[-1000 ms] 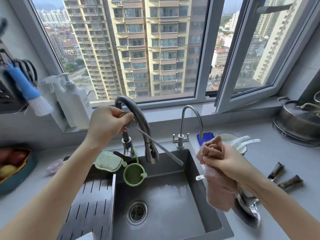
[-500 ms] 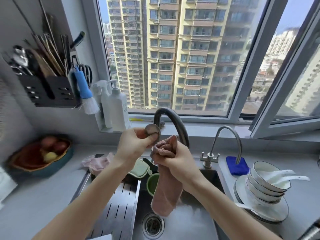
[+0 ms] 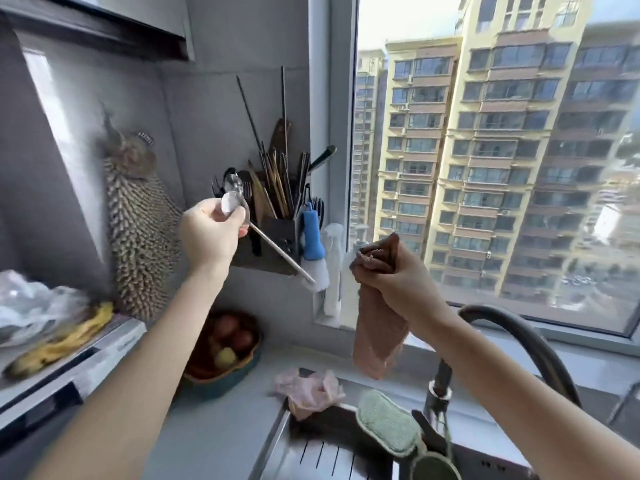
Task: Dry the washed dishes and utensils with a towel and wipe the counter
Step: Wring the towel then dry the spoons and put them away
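Note:
My left hand (image 3: 211, 233) is raised and pinches a metal spoon (image 3: 273, 247) by its bowl, with the handle slanting down to the right. It is just in front of the dark wall-mounted utensil holder (image 3: 277, 233), which is full of chopsticks, forks and spoons. My right hand (image 3: 398, 282) grips a bunched pink-brown towel (image 3: 374, 337) that hangs down above the counter (image 3: 221, 424). The two hands are apart. The dish stack is out of view.
A blue-handled brush (image 3: 313, 251) hangs beside the holder, with white bottles (image 3: 334, 271) on the sill. A fruit bowl (image 3: 225, 348), pink gloves (image 3: 308, 389), a green sponge (image 3: 388, 424), the dark faucet (image 3: 519, 344) and the sink's drain rack (image 3: 325, 459) lie below. A bristly hand towel (image 3: 138, 223) hangs at left.
The view has swung left and up. My left hand lifted the spoon from in front of the faucet up to the utensil holder. My right hand kept the towel and separated from the spoon.

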A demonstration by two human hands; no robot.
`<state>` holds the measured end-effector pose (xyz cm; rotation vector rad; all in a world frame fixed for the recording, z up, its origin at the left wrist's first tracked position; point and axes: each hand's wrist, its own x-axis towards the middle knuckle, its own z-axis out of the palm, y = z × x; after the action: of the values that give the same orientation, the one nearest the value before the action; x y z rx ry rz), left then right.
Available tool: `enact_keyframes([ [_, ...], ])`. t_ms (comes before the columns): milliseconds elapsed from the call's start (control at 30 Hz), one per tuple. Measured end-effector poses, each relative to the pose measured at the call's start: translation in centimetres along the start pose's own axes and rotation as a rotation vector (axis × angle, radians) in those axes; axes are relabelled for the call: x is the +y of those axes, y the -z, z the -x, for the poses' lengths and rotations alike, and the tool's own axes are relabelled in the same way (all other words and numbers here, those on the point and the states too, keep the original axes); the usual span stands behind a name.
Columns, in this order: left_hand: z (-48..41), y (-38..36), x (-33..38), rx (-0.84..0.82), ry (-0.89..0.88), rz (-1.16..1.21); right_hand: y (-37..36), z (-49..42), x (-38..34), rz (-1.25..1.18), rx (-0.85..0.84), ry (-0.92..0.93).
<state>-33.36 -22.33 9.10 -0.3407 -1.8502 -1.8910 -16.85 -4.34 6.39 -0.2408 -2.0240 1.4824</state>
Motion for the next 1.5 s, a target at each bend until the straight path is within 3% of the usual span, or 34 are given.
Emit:
enact_keyframes([
  [100,-5.4,0.9,0.4,0.169,-0.126,-0.134,-3.3,-3.4,-1.1,0.024,-0.009,0.054],
  [233,-11.1,2.0,0.4,0.310,-0.239,-0.136,-6.4,-6.4,-1.1,0.039,-0.056,0.105],
  [500,-16.4,1.1,-2.1,0.328,-0.418,-0.310,-9.6,-8.4,1.4,-0.017,-0.089,0.070],
  [633,-17.3,-0.1,-3.6,0.215,-0.447,-0.386,-9.9,-8.5,2.4,0.012,-0.118,0.059],
  [967,-20.3,-3.4,-3.3,-0.135,-0.163,-0.729,-9.7,-8.7,3.4,0.047,-0.121,0.005],
  [1100,-20.9,-4.0,-3.7,-0.200,-0.048,-0.770,-9.1,-8.2,3.2,0.045,-0.102,-0.010],
  [1200,-20.6,-3.5,-4.0,-0.235,-0.035,-0.746,-8.4,-7.4,2.9,0.045,-0.100,-0.023],
  [1333,-19.2,-1.9,-3.2,-0.287,-0.025,-0.509,-6.6,-5.9,1.8,0.010,-0.090,-0.033],
  [1500,-11.7,-1.1,0.6,-0.265,-0.211,-0.417,-2.9,-2.3,0.0,-0.031,-0.069,-0.077],
])
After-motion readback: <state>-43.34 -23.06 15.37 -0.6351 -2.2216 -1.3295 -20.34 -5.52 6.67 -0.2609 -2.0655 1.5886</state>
